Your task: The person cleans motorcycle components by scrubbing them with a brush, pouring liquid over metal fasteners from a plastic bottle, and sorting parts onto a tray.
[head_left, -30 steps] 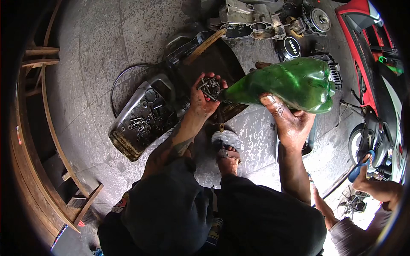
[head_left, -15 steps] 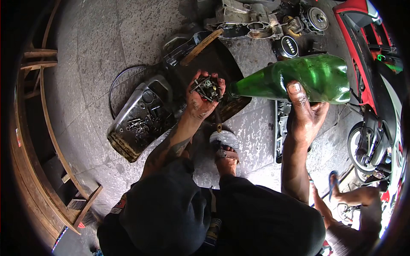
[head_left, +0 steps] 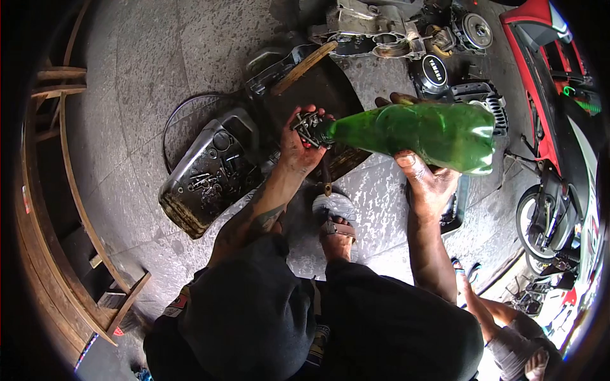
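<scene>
The bottle (head_left: 413, 134) is green, the bolts (head_left: 306, 130) silvery grey.

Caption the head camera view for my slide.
Left hand cups metal bolts as the right hand aims a green bottle at them.

Dark clothing (head_left: 397, 324) and a grey, brown-strapped sandal (head_left: 335, 206) are worn.

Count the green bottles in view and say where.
1: the green bottle, held on its side in the right hand, its neck at the metal bolts in the left hand. Others may be hidden.
</scene>
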Demonstrator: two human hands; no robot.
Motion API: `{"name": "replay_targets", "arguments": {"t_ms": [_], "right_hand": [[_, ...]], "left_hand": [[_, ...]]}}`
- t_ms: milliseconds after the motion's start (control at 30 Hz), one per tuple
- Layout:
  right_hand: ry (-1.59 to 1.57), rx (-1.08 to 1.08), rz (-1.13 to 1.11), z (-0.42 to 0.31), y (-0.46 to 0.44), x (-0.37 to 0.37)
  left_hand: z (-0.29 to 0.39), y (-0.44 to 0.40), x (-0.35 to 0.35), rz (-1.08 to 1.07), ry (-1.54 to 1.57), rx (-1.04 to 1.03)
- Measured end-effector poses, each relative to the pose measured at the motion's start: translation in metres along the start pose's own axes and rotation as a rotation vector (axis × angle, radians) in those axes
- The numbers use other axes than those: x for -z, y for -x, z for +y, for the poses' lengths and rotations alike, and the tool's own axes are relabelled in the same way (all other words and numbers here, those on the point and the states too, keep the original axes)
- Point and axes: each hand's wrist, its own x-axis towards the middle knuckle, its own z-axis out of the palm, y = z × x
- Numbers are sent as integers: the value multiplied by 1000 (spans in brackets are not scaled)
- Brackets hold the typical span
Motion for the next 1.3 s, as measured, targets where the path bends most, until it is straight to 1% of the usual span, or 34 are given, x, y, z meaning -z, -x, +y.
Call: {"name": "replay_targets", "arguments": {"t_ms": [33, 67, 133, 200, 267, 300, 367, 433, 467, 533, 600, 667, 700, 800, 867, 933, 967, 1000, 1033, 1100, 1133, 1167, 1233, 1300], "right_hand": [[0, 1, -7, 0, 2, 0], [36, -43, 17, 0, 5, -1], [9, -66, 27, 6, 9, -5], [-13, -85, 40, 14, 14, -6], [51, -48, 6, 26, 18, 0], [61, 1, -56, 29, 15, 1], [-74, 39, -89, 31, 12, -3], [-50, 50, -89, 31, 14, -3], [-22, 58, -85, 31, 15, -2], [27, 78, -110, 26, 13, 0], [76, 96, -140, 25, 13, 1], [-7, 15, -52, 27, 13, 0], [-6, 14, -52, 27, 13, 0], [-46, 11, -109, 20, 9, -5], [11, 69, -173, 13, 8, -8], [28, 49, -167, 20, 10, -3], [43, 31, -162, 23, 12, -1], [44, 32, -163, 23, 12, 0], [35, 62, -155, 23, 13, 1], [29, 92, -146, 21, 11, -2], [-64, 84, -152, 17, 7, -8], [-159, 78, -158, 15, 5, -11], [-114, 85, -133, 18, 9, -6], [-72, 94, -112, 21, 12, -2]], "left_hand": [[-1, -1, 0, -1, 4, -6], [-1, -2, 0, -34, 32, 11], [-1, -4, 3, -70, 65, 11], [0, -9, 12, -173, 49, 60], [0, -13, 20, -170, 54, 48], [0, -13, 17, -165, 52, 52], [-1, -12, 14, -139, 85, 37], [-2, -11, 13, -214, 38, 26], [-3, -11, 13, -216, 38, 27], [-3, -9, 12, -127, 109, 66], [0, -10, 14, -140, 110, 65], [1, -11, 16, -151, 114, 66], [1, -11, 17, -146, 102, 54], [1, -13, 18, -134, 91, 47], [0, -13, 19, -123, 93, 50], [0, -12, 17, -88, 70, 42], [0, -12, 18, -88, 70, 42], [0, -11, 19, -146, 86, 50], [0, -11, 19, -204, 101, 58], [1, -12, 16, -233, 86, 49], [0, -12, 15, -258, 71, 39], [0, -12, 15, -258, 71, 42], [0, -12, 16, -202, 89, 44], [-1, -13, 19, -206, 58, 15]]}}
